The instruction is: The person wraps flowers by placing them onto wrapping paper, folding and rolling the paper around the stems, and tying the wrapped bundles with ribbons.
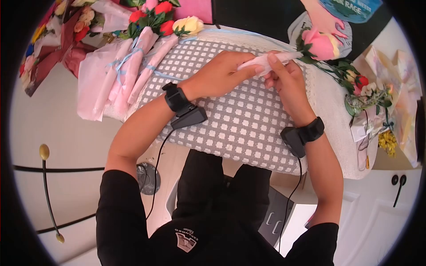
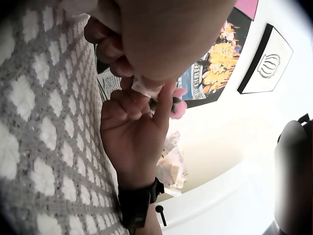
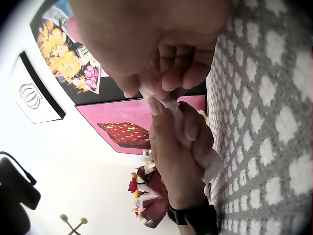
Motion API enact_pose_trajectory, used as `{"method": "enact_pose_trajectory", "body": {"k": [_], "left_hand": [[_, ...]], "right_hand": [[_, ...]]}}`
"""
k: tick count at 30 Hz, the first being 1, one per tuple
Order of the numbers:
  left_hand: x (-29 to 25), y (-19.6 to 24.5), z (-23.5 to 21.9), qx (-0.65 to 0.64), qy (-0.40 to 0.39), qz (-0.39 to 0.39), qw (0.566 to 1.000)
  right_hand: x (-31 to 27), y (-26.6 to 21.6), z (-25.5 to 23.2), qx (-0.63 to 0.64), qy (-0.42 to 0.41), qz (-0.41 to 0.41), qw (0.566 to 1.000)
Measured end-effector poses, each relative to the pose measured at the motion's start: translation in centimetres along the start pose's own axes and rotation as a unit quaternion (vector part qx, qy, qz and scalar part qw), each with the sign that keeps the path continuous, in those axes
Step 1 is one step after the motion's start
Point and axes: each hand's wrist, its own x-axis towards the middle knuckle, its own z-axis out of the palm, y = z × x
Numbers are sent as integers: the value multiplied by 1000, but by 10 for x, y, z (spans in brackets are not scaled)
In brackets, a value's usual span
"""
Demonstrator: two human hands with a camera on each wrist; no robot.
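Note:
A pink rose (image 1: 317, 44) lies with its bloom pointing to the right in the head view, its stem wrapped in pale pink paper (image 1: 262, 65). My left hand (image 1: 224, 73) grips the wrapped stem from the left, thumb along the paper. Close beside it, my right hand (image 1: 287, 82) pinches the paper nearer the bloom between thumb and fingers. In the right wrist view the white-looking wrap (image 3: 210, 166) passes through the fingers of the left hand (image 3: 176, 152). Both hands are over the grey and white checked cushion (image 1: 235, 119).
Several wrapped roses (image 1: 128, 66) tied with blue ribbon lie at the left. More loose flowers (image 1: 361, 82) and a crumpled wrapper (image 1: 401, 102) are at the right. A dark red bouquet (image 1: 71, 48) stands far left. Blue ribbon (image 1: 239, 32) runs along the back edge.

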Motion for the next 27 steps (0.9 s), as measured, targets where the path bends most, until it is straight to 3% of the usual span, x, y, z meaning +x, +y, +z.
{"method": "enact_pose_trajectory", "body": {"k": [21, 23, 27], "left_hand": [[2, -18, 2, 0, 86, 72, 994], [-1, -11, -1, -76, 9, -35, 996], [1, -10, 1, -119, -4, -29, 992]], "right_hand": [[3, -3, -9, -64, 42, 12, 997], [3, -3, -10, -111, 30, -2, 993], [0, -5, -4, -84, 48, -3, 995]]}}
